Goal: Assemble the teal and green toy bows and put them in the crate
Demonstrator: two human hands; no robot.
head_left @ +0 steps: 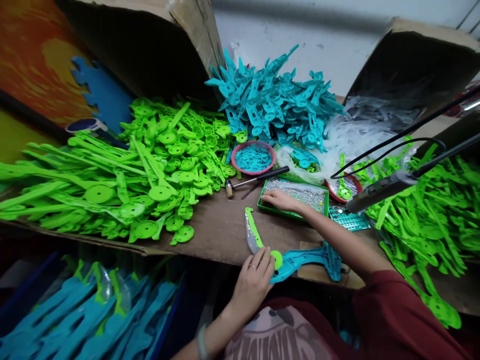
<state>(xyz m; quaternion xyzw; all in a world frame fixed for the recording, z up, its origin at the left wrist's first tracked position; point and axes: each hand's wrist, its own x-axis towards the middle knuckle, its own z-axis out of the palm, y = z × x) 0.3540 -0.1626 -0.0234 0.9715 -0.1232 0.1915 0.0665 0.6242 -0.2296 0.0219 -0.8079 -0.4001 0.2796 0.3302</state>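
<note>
My left hand (255, 275), with a ring on one finger, grips a hinged plastic piece at the table's front edge. Its long blue part (313, 261) stretches right, and its curved green arm (255, 227) with a clear, blade-shaped strip points away from me. A round green disc (276, 260) marks the joint beside my fingertips. Over the left end of a green tray (296, 216) of small silvery metal bits, my right hand (280, 201) has its fingers curled together and pointing down. Whatever lies between those fingertips is too small to make out.
A hammer (258, 178) lies behind the tray, near a pink bowl (234, 159) of blue pieces. Green parts (157, 165) heap at left, more green parts (431, 215) at right, blue parts (273, 100) behind. A grey rod-like tool (382, 191) hangs at right. Assembled pieces (75, 310) fill a lower-left bin.
</note>
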